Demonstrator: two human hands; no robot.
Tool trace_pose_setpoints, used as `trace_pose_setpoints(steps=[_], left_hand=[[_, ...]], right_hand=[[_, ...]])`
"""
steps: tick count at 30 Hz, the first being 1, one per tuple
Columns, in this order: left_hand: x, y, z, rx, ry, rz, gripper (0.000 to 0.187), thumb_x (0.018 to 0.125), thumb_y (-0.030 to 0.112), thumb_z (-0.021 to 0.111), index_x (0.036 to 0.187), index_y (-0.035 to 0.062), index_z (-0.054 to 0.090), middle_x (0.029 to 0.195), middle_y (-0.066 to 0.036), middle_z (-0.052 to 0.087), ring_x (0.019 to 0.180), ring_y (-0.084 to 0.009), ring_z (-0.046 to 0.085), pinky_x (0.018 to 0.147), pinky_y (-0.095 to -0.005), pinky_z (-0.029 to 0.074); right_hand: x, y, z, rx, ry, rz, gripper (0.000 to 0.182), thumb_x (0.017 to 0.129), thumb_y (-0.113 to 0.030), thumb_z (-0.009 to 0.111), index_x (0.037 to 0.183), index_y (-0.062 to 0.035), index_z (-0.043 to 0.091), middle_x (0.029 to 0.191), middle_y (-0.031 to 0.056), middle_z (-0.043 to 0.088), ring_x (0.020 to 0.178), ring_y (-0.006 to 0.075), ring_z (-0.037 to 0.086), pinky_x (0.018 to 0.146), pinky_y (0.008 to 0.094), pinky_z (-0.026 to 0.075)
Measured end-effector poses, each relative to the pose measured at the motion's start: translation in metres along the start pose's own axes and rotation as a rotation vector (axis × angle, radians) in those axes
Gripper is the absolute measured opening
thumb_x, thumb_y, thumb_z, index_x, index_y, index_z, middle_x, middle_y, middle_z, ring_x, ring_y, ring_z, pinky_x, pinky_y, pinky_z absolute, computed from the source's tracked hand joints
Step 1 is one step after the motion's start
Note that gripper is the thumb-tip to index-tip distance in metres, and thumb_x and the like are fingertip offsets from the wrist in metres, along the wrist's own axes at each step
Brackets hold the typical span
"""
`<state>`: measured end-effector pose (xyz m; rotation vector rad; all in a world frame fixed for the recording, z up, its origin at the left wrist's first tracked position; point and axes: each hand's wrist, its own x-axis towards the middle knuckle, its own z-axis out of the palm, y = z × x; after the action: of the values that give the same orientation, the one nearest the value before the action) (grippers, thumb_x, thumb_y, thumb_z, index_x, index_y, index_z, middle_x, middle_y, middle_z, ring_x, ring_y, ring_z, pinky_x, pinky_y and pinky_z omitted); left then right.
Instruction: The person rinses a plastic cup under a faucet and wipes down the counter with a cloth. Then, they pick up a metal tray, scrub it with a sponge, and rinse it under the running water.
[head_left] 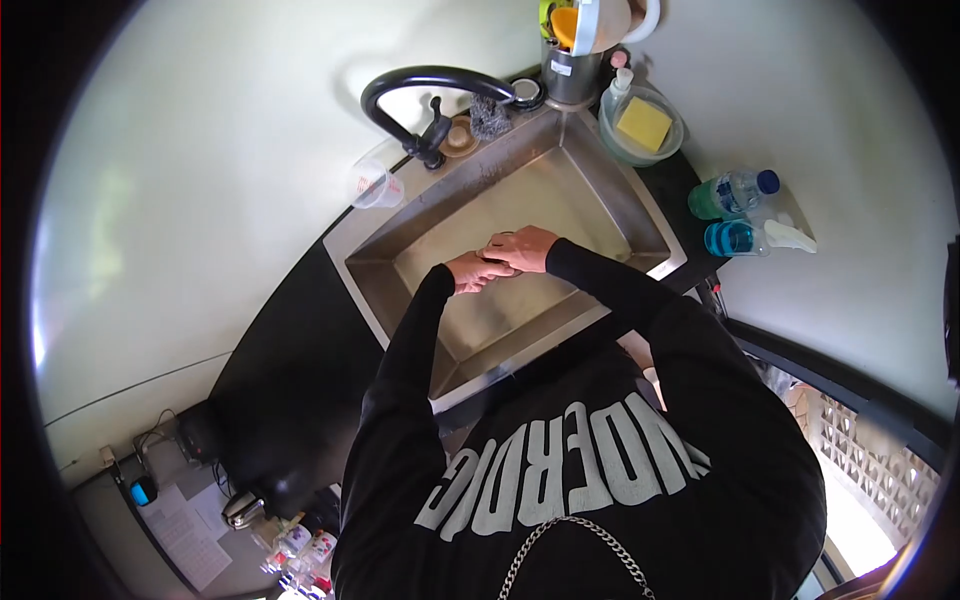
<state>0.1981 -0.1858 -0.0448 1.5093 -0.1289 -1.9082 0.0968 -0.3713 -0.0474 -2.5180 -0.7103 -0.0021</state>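
Note:
My left hand [474, 272] and my right hand [523, 248] meet over the steel sink [470, 330], near its middle. The fingers of both hands are bent and pressed together, the right ones lying over the left. A small dark patch shows between them, but what it is, if anything held, is too small to tell. Behind the hands, a black curved faucet [430, 72] rises from the sink's back edge. No running water can be made out.
A clear measuring cup [377, 187] stands left of the faucet. Beside it are a steel scrubber [490, 118] and a utensil holder [570, 78]. At right are a bowl [628, 148] with a yellow sponge [644, 124], a green-liquid bottle [715, 197] and a blue spray bottle [732, 238].

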Motion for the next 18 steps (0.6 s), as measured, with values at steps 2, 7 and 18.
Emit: trace_pose_setpoints(steps=[2,7,18], left_hand=[[0.004,-0.008,-0.005,0.319,0.323,0.229,0.071,0.080,0.042,0.084,0.132,0.0056,0.052,0.073,0.004,0.057,0.052,-0.0095,0.052,0.047,-0.0241,0.043],[-0.025,-0.004,0.030,1.181,0.984,0.900,0.095,0.080,0.033,0.077,0.153,0.0027,0.024,0.137,-0.024,0.045,0.124,-0.0394,0.048,0.100,-0.0446,0.046],[-0.025,0.025,0.028,1.543,0.953,0.524,0.030,0.084,0.041,0.064,0.087,0.0114,0.064,0.071,-0.011,0.069,0.066,-0.0323,0.070,0.059,-0.0463,0.055]], right_hand=[[0.001,0.009,0.010,0.193,0.048,0.167,0.029,0.090,-0.026,0.063,0.116,-0.0142,0.057,0.098,0.0137,0.066,0.081,0.0365,0.069,0.072,0.0492,0.055],[0.008,0.016,-0.003,1.157,0.026,0.705,0.030,0.096,-0.033,0.064,0.095,-0.0040,0.057,0.082,0.0083,0.060,0.060,0.0170,0.058,0.047,0.0333,0.044],[0.027,-0.025,-0.049,1.203,-0.442,0.916,0.018,0.085,-0.018,0.064,0.074,-0.0108,0.052,0.063,-0.0046,0.045,0.047,0.0031,0.037,0.036,0.0210,0.023]])
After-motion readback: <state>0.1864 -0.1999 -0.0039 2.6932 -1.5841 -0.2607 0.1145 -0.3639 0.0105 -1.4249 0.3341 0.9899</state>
